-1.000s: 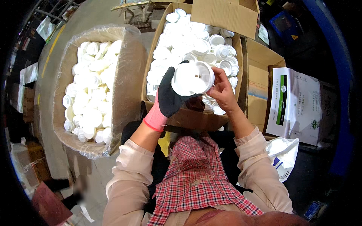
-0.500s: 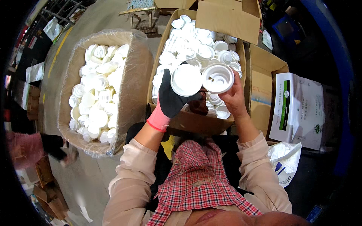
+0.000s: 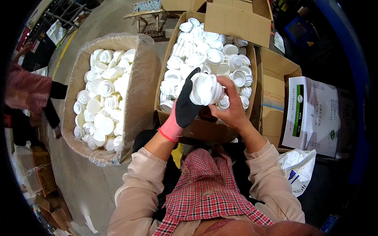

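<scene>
Two white round plastic pieces are held together above the right-hand carton. My left hand, in a black and pink glove, is closed around the shallow, disc-like piece. With bare fingers and thumb, my right hand grips the stepped, ringed piece, which is tilted against the first one. Whether the two are joined or only touching I cannot tell. Below them, loose white stepped plastic pieces fill the open carton.
On the left, a plastic-lined carton holds more white plastic pieces. Open cardboard and a white printed sack lie to the right. Another person in a pink top is at the far left. A small stool stands behind.
The two pieces, side by side and facing up before, are now tilted and brought together between my hands. At the left, the other person has moved farther up the picture.
</scene>
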`<state>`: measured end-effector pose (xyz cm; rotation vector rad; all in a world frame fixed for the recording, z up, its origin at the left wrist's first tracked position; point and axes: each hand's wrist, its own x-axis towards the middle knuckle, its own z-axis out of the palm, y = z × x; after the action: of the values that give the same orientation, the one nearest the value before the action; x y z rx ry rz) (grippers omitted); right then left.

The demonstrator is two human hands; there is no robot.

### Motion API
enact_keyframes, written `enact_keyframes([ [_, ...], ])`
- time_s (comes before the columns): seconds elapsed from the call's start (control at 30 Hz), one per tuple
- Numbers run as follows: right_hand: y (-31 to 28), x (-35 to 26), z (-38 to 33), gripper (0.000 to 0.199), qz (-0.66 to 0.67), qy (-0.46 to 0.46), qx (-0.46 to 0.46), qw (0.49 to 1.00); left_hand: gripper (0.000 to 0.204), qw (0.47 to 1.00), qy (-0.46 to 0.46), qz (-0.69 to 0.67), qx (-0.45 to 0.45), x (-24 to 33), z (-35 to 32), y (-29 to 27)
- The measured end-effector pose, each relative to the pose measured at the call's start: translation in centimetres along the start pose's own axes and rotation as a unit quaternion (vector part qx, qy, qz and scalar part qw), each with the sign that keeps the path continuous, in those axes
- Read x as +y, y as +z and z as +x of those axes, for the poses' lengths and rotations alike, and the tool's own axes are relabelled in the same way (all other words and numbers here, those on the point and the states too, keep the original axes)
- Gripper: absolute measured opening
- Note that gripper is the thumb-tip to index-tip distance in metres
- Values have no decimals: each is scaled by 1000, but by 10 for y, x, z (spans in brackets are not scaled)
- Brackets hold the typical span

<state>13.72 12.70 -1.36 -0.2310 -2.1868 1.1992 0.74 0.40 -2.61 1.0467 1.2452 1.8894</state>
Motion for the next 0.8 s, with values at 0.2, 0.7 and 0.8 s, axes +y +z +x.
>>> enact_keyframes([
  [0.2,4,-17,7,75,-114,-78,-6,990,50,999,6,-29,14,8,0,11],
  [0.7,-1,-29,7,72,-143,-131,27,981,56,959,-53,-276,21,8,2,18],
  [0.8,-1,-32,8,71,-144,-129,28,981,57,963,-48,-265,20,9,3,17],
])
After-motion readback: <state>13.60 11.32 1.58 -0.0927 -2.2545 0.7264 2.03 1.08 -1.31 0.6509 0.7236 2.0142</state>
